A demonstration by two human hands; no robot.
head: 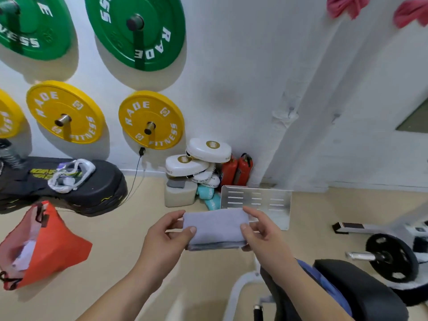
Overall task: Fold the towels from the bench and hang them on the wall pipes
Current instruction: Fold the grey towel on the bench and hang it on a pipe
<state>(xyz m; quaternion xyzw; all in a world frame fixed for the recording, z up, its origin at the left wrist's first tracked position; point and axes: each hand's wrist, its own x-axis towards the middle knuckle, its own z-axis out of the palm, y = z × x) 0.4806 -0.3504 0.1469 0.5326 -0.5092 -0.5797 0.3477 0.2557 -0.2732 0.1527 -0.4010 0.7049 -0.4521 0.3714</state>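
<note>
I hold the folded grey towel [215,228] in mid-air over the floor [129,228]: left hand [166,237] pinches its left edge, right hand [261,230] its right. Two pink towels [345,5] hang on the wall.

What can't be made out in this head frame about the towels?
Head view:
1. Pink towels: cut off by the top edge; their support is out of frame.
2. Grey towel: ends covered by the left hand and right hand; fold count unclear.
3. Blue cloth on the bench: mostly behind the right forearm; towel or not, unclear.
</note>
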